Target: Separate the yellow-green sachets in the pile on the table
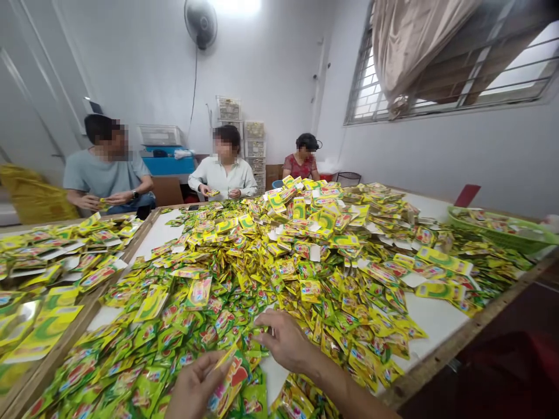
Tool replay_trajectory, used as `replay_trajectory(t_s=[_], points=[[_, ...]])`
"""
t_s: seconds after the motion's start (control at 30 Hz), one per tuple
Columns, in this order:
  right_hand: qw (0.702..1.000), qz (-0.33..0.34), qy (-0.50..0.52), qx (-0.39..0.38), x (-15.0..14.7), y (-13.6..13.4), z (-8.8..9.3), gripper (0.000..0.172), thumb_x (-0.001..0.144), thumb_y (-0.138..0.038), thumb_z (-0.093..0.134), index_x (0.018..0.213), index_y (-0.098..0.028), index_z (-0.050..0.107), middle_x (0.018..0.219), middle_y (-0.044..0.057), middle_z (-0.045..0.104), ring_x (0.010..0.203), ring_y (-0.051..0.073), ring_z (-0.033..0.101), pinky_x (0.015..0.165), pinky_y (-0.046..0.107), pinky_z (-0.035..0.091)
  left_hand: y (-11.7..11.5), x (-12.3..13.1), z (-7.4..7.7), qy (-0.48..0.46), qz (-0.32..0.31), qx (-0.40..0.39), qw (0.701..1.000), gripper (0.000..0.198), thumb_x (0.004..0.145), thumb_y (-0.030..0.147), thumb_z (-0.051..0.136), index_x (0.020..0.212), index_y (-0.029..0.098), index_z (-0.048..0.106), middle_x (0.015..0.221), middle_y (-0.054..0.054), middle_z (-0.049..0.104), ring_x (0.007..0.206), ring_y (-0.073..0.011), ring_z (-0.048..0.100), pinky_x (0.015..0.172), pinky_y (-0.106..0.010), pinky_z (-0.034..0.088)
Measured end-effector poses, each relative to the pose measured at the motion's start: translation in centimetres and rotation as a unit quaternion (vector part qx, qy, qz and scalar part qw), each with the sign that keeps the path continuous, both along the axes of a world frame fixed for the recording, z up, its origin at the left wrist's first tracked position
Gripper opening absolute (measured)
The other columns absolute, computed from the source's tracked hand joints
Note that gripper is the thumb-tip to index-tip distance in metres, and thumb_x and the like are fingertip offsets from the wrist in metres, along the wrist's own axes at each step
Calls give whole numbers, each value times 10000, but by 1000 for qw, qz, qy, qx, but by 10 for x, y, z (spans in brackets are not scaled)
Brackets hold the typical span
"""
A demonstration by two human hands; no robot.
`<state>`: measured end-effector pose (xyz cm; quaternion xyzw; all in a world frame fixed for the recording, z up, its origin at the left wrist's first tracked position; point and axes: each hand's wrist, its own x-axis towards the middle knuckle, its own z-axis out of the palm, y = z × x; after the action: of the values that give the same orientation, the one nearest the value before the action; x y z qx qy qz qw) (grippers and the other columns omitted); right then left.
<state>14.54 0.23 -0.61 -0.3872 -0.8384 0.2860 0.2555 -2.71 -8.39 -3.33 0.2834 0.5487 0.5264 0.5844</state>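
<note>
My left hand (196, 381), at the bottom middle, is closed around a small yellow carton (231, 378) with a red and green print, its upper end tilted up. To the right of the carton, my right hand (283, 337) hovers low over a heap of small green and yellow sachets (187, 331). Its fingers are curved and apart, and I see nothing held between them. Sachets lie close under its fingertips. Beyond both hands, yellow cartons (301, 209) are piled high over the sachets.
A wooden rim (471, 326) edges the white table, and a divider (131, 250) separates more cartons on the left. A green basket (502, 230) stands at the right. Three people sit across the table; the person on the left (109, 169) and the middle one (225, 169) handle small items.
</note>
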Motion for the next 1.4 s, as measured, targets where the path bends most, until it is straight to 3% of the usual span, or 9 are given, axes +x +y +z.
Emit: replay_trajectory(t_s=[0.13, 0.3, 0.43, 0.57, 0.73, 0.97, 1.13, 1.23, 1.4], points=[[997, 41, -65, -31, -3, 9, 8, 152, 702, -212, 593, 829, -218, 675, 766, 9, 604, 709, 158, 522, 623, 234, 354, -3, 1, 8, -4, -7, 1, 1000, 333, 544, 398, 751, 764, 157, 686, 707, -57, 738, 596, -200, 656, 582, -262, 510], [988, 8, -41, -149, -5, 22, 17, 138, 650, -310, 643, 740, -210, 677, 596, -31, 542, 551, 115, 440, 532, 215, 321, -2, 3, 10, 39, 11, 29, 999, 401, 512, 445, 750, 780, 150, 701, 772, -83, 743, 740, -260, 668, 669, -305, 527], [980, -39, 53, -186, -13, 21, 4, 268, 692, -388, 592, 854, -179, 638, 529, -54, 468, 492, 97, 392, 478, 200, 303, -1, 4, 9, 18, 58, 34, 998, 398, 493, 422, 765, 775, 151, 694, 807, -82, 742, 727, -270, 670, 644, -322, 538], [973, -92, 157, -141, -19, 7, -14, 209, 655, -372, 642, 667, -170, 592, 528, -57, 408, 524, 97, 372, 495, 200, 285, -3, 2, 10, -23, 47, 10, 999, 385, 533, 406, 753, 825, 167, 676, 732, -63, 744, 600, -231, 670, 570, -299, 532], [963, -59, 191, -181, -13, 2, -10, 240, 748, -391, 532, 692, -165, 588, 553, -40, 430, 519, 99, 367, 498, 204, 282, -2, 2, 6, -23, 51, 3, 998, 385, 524, 390, 760, 813, 150, 678, 695, -75, 740, 557, -229, 664, 549, -302, 528], [998, 35, -53, -28, -6, 12, 21, 135, 726, -286, 561, 737, -204, 667, 634, -3, 586, 583, 135, 472, 542, 217, 298, -2, 5, 5, -27, 52, 18, 998, 358, 496, 397, 775, 760, 165, 704, 701, -65, 744, 609, -225, 672, 604, -287, 536], [994, 56, -89, 32, -20, 10, 18, 89, 685, -197, 584, 653, -216, 665, 571, -16, 552, 567, 129, 454, 511, 215, 256, 0, 5, 3, -31, 29, 18, 999, 364, 492, 394, 781, 767, 165, 709, 705, -63, 744, 612, -221, 673, 632, -292, 540], [999, 7, -16, -36, -26, 10, 7, 37, 631, -219, 660, 617, -193, 637, 520, -46, 464, 525, 103, 395, 483, 207, 232, 2, 4, 3, -34, 31, 11, 999, 363, 484, 388, 786, 757, 163, 704, 697, -64, 742, 632, -244, 678, 610, -309, 543], [963, -11, 162, -213, -19, 7, -6, 305, 553, -422, 725, 605, -176, 555, 513, -76, 392, 484, 75, 341, 448, 190, 245, -3, -2, 7, 14, 45, 14, 999, 388, 439, 446, 780, 707, 175, 709, 725, -73, 743, 767, -311, 673, 680, -351, 551]])
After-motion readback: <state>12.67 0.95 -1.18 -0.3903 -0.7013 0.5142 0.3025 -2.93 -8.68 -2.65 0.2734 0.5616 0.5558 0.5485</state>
